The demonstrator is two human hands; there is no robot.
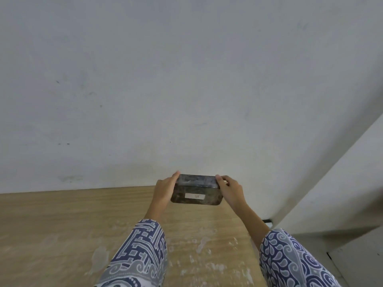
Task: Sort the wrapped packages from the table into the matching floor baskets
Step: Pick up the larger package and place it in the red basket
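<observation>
A dark, mottled wrapped package (196, 189) with a small white label on its near face is held up above the far part of the wooden table (62, 224), close to the wall. My left hand (165, 189) grips its left end and my right hand (229, 190) grips its right end. Both arms wear blue and grey patterned sleeves. The writing on the label is too small to read. No floor basket is in view.
A plain pale wall (186, 79) rises right behind the table. The tabletop has whitish smears near its front. At the right, past the table's edge, a white wall corner (331, 193) and a strip of grey floor (323, 255) show.
</observation>
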